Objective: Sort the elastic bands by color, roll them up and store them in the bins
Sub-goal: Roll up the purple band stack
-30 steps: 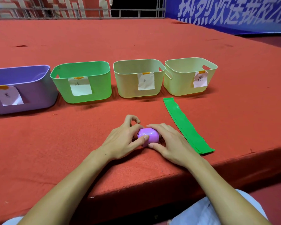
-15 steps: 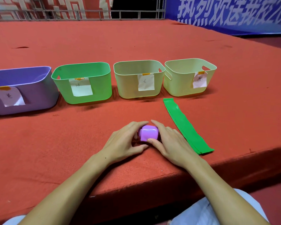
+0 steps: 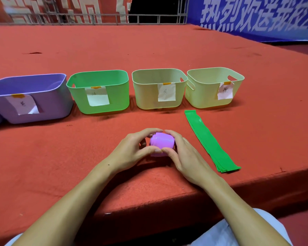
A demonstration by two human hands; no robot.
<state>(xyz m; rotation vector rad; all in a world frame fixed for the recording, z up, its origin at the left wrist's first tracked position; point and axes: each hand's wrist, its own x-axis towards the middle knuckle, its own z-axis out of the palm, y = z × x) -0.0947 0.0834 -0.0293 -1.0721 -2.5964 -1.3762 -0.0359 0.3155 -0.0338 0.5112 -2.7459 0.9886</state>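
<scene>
Cupping purple roll [image 3: 161, 143], both hands curled

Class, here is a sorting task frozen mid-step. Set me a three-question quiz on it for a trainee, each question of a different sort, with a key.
1. True or false: the green bands lie flat and unrolled on the red table.
2. What do the left hand and right hand hold? A) purple roll B) paper label C) a bin
3. Fill in: the leftmost fully visible bin, the ____ bin, matches the roll's colour.

Key: 1 true; 2 A; 3 purple.
</scene>
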